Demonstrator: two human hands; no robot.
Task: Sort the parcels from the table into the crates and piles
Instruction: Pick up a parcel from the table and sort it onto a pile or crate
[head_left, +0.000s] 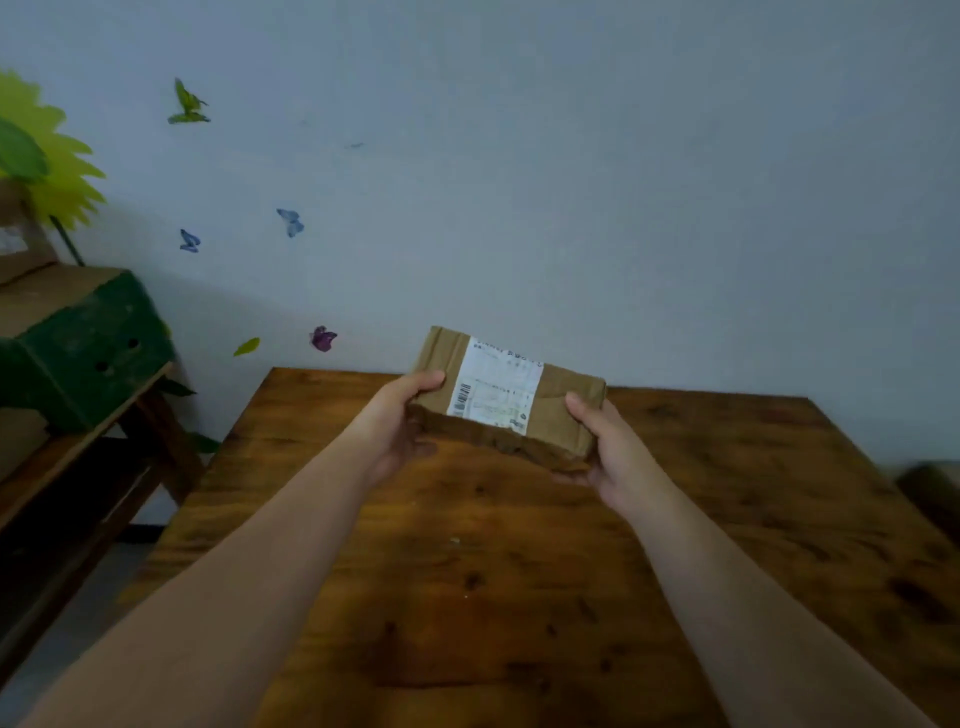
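Parcel: brown cardboard parcel with white label, held above the wooden table.
Left hand: grips parcel's left end.
Right hand: grips parcel's right end.
Green box: left of table.

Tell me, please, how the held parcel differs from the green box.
The parcel is brown with a white label; the green box is dark green with round holes. The left hand and right hand hold the parcel; the green box rests on a shelf. Both are box-shaped.
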